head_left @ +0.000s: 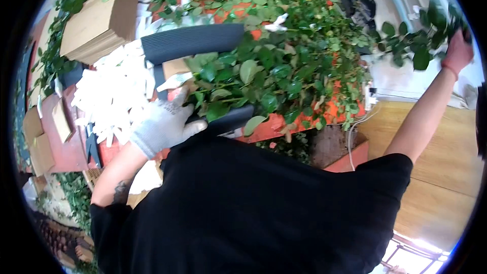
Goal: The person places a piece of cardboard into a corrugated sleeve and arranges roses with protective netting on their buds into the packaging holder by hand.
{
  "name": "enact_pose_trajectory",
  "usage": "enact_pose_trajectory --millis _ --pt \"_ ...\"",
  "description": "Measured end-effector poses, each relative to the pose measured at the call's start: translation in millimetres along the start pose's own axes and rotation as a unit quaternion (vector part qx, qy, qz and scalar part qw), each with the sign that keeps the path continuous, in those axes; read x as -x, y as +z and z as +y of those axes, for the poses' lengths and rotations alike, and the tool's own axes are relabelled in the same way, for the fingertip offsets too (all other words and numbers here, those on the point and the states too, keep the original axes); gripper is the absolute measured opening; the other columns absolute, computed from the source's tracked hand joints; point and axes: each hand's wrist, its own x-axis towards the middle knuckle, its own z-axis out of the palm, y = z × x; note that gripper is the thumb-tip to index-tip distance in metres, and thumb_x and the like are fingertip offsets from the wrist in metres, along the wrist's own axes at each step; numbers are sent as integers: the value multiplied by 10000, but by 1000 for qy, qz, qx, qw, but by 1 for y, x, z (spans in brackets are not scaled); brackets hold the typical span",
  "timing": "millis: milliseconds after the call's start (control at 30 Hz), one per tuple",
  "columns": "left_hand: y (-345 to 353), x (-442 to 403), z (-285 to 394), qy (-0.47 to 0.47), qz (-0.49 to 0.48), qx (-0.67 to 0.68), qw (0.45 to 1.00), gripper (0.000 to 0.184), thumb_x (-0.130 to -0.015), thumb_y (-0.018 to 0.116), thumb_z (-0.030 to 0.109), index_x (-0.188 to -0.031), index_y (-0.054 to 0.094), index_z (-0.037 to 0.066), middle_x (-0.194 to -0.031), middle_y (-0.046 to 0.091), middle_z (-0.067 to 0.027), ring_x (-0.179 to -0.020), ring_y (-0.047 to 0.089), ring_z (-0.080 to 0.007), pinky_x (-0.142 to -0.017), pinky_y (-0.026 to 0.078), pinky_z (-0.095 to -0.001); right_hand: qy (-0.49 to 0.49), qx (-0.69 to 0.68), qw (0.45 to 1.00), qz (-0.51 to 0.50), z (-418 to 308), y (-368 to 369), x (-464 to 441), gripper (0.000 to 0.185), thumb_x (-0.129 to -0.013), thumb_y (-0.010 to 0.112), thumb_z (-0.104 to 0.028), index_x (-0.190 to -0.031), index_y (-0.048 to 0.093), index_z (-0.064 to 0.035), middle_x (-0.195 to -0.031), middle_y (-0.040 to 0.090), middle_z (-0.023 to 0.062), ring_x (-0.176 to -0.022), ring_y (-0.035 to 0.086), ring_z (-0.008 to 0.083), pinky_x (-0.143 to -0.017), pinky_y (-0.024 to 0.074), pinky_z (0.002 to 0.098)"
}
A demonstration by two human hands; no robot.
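Observation:
My left hand (167, 122), in a pale grey knitted glove, lies at the front edge of the red table with its thumb stretched out from the fingers. Its fingertips touch a flower head in a white sleeve (175, 81), at the end of a bunch of leafy stems (253, 78). That bunch rests across a black ribbed holder (193, 40). Far out to the right, my right hand (459, 53), in a pinkish-red glove, is closed around leafy rose stems (421, 45), which hang toward the left. Their far ends run out of view.
A heap of white sleeves (114, 91) lies left of the holder, with a stack of cardboard sheets (101, 18) behind it. Black scissors (93, 147) sit near the table's front edge. More foliage (304, 0) covers the back. A white cable (350, 144) hangs from the right edge.

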Motion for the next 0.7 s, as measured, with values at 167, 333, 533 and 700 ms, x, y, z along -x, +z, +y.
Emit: enact_pose_trajectory --millis 167,333,533,700 --pt "-3 9 0 8 18 43 999 623 -863 435 576 -1134 609 43 -1363 417 -238 -1030 596 -330 -852 466 -408 -145 -80 931 -325 -248 -40 52 606 -882 488 -452 -1371 392 -106 -1357 454 161 -1210 465 212 -1057 317 328" --pt "1 15 4 -41 18 81 996 643 -835 483 585 -1152 598 37 -1352 429 -234 -955 624 -335 -853 470 -414 -441 -141 868 -180 -348 77 166 462 -806 597 -289 -1249 528 -176 -1142 623 95 -1032 605 240 -857 474 356" --pt "1 16 2 -71 -1 94 993 642 -789 546 597 -1149 600 68 -1357 426 -202 -884 634 -310 -808 467 -428 -500 -377 714 -312 -403 -118 238 409 -810 589 -332 -1184 531 -177 -1089 590 59 -879 625 219 -715 502 365" --pt "8 20 6 -104 79 96 987 669 -752 602 580 -1151 590 44 -1357 421 -209 -891 623 -324 -814 466 -425 -494 -470 648 -341 -425 -93 321 321 -806 584 -305 -1046 526 -101 -927 595 75 -810 630 233 -664 491 354"
